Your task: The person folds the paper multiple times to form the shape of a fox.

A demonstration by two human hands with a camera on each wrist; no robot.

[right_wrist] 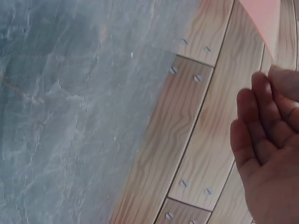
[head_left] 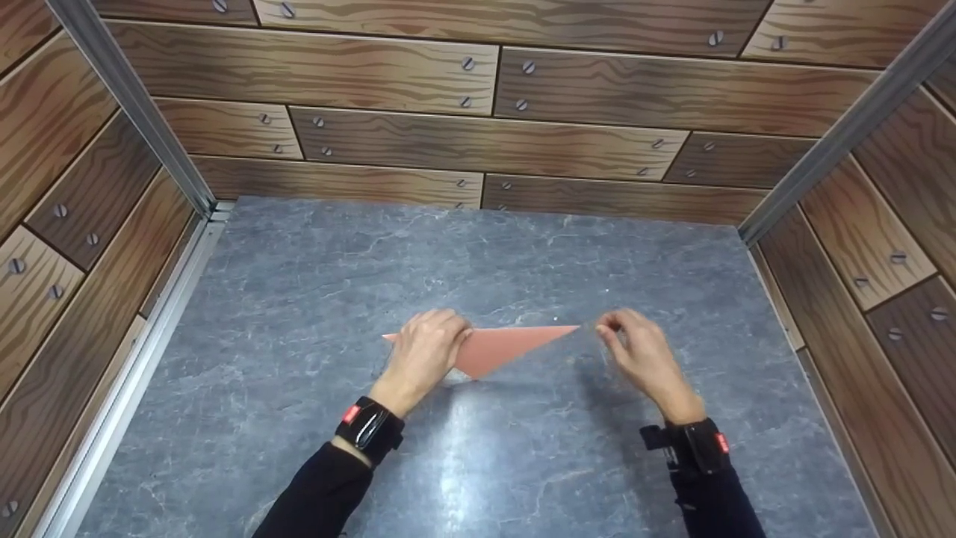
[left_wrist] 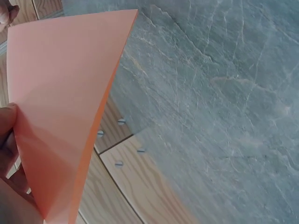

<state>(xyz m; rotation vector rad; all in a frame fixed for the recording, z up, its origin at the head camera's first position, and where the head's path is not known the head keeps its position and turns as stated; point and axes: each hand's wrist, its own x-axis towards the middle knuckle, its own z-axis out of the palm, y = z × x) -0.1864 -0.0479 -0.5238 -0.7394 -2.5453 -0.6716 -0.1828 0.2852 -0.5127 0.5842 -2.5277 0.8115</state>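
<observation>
Nearest come black sleeves, reaching over a marbled grey tabletop, above which is folded pink paper that should handle as light, thin and springy, easily creased, so best taken lightly by its edges. The left hand pinches it between thumb and fingers, hiding much of its left end, the main thing in the way; the right hand has thumb and fingertips close together just beside the right tip, though whether they nip it I cannot tell. Smaller still, black straps circle both wrists, apart from the paper.
</observation>
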